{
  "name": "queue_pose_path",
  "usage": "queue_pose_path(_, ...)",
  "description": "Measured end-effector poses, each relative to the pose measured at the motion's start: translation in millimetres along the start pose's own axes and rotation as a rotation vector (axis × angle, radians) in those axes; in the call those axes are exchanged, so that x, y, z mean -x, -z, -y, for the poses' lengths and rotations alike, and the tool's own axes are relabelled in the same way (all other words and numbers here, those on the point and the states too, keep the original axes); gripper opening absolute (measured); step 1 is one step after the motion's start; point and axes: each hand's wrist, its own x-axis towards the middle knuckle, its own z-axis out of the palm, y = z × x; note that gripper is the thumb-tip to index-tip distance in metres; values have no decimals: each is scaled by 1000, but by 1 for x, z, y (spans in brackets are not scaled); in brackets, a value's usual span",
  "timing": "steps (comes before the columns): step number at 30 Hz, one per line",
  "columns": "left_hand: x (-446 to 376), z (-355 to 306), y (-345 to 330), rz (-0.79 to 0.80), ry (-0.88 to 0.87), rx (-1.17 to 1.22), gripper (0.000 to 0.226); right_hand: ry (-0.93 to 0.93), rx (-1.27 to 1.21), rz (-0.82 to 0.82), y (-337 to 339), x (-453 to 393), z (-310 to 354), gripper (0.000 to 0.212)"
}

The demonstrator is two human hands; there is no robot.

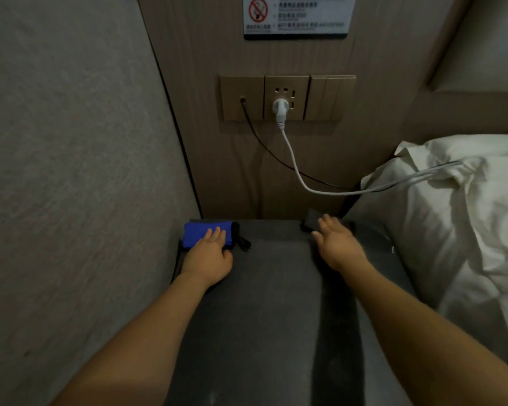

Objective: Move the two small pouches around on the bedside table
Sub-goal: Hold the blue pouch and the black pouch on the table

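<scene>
The surface (264,288) is a dark grey, matte, felt-like slab running up the lower middle of the frame, between a rough textured wall on the left and a bed with crumpled white linen (452,230) on the right. At its far left corner lies the blue pouch (201,232), a soft woven rectangle with a black edge and a black cord tab at its right end. The left hand (208,256) lies flat on its near part, fingers spread, not clenched. At the far right corner sits the black pouch (311,221), mostly hidden. The right hand (336,244) is released, fingers extended over it; contact cannot be told. A white cable (294,162) hangs from a beige wall socket (286,98) in the upper middle.
</scene>
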Motion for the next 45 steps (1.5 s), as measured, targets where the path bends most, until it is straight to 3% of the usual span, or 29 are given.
queue_pose_path(5,5,-5,-2,12,15,-7,63,-162,89,-18,14,25,-73,53)
queue_pose_path(11,11,1,9,108,-35,39,64,-242,-6,-20,7,39,-69,50)
queue_pose_path(16,39,23,-1,-112,-54,19,56,-271,57,-65,-3,54,-42,53)
queue_pose_path(22,21,26,8,-119,-77,-206,64,-136,62,-10,-13,56,16,54)
queue_pose_path(25,2,16,17,-42,-44,-306,48,-40,69,-19,-24,54,48,54)
queue_pose_path(28,-10,8,29,-77,-35,-391,33,46,52,-15,-35,53,85,55)
queue_pose_path(33,-25,15,41,-139,46,-84,28,143,-12,11,-45,44,134,55)
queue_pose_path(38,-29,28,51,-170,72,72,25,172,-19,27,-51,39,154,56)
queue_pose_path(41,-23,29,48,-91,-58,-84,27,215,-39,19,-50,38,146,54)
queue_pose_path(45,-21,29,38,-42,-154,-325,53,220,-35,-21,-44,40,122,52)
